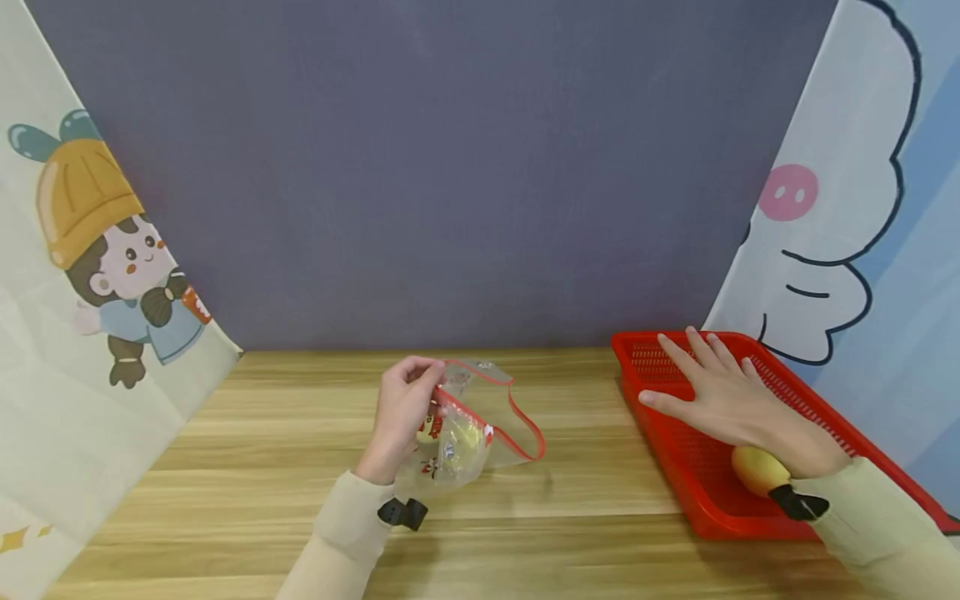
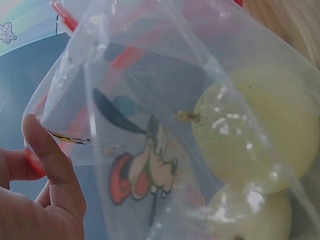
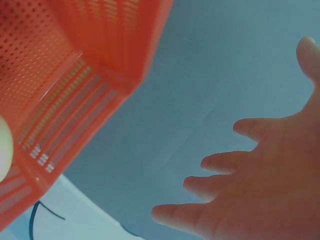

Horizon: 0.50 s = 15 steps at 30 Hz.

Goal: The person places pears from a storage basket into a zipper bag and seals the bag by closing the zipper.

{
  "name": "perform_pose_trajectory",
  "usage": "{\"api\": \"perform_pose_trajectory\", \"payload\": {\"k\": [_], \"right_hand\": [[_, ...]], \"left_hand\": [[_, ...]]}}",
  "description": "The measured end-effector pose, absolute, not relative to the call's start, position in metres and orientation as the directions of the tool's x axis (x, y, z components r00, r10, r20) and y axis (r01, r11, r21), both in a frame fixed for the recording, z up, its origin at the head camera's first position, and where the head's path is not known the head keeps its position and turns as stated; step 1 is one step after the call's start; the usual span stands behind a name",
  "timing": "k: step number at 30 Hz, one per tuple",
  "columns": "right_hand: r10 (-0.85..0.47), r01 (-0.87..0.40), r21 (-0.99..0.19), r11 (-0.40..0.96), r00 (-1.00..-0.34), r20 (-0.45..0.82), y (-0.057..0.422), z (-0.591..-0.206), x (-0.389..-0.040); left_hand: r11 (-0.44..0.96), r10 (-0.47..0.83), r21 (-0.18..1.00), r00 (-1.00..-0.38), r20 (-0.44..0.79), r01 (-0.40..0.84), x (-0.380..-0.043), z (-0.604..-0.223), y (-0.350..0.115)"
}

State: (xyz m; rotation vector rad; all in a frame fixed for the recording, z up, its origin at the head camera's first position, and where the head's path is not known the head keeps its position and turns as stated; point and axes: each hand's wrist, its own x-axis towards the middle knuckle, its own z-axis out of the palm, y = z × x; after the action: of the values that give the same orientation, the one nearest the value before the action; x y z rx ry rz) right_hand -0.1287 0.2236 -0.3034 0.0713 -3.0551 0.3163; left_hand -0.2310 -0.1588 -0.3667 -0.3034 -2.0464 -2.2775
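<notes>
My left hand (image 1: 402, 417) pinches the red-edged rim of a clear plastic zip bag (image 1: 431, 479) with cartoon prints, its mouth gaping to the right. Through the film, the left wrist view shows a round, pale yellow-green fruit (image 2: 260, 130) with a short brown stem and a second fruit (image 2: 255, 215) below it. Fingers spread and empty, my right hand (image 1: 723, 404) is held over the red plastic basket (image 1: 663, 467). Inside that basket a yellow fruit (image 1: 757, 469) lies near my right wrist, partly hidden by the wrist strap.
The wood-grain table (image 1: 247, 467) carries the bag in the middle and the basket at the right. A dark grey panel (image 1: 480, 167) rises behind the table. Printed cartoon cloths (image 1: 45, 400) hang at both sides.
</notes>
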Motion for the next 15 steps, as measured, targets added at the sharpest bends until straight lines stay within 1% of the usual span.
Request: {"api": "perform_pose_trajectory", "payload": {"k": [6, 15], "right_hand": [[-0.005, -0.017, -0.222, 0.975, -0.999, 0.053, 0.237, -0.306, -0.124], [0.019, 0.006, -0.206, 0.978, -0.998, 0.063, 0.26, -0.312, -0.118]], "left_hand": [[-0.104, 0.082, 0.979, -0.98, 0.183, 0.175, -0.23, -0.367, -0.159], [-0.114, 0.088, 0.978, -0.979, 0.185, 0.175, -0.23, -0.366, -0.16]]}}
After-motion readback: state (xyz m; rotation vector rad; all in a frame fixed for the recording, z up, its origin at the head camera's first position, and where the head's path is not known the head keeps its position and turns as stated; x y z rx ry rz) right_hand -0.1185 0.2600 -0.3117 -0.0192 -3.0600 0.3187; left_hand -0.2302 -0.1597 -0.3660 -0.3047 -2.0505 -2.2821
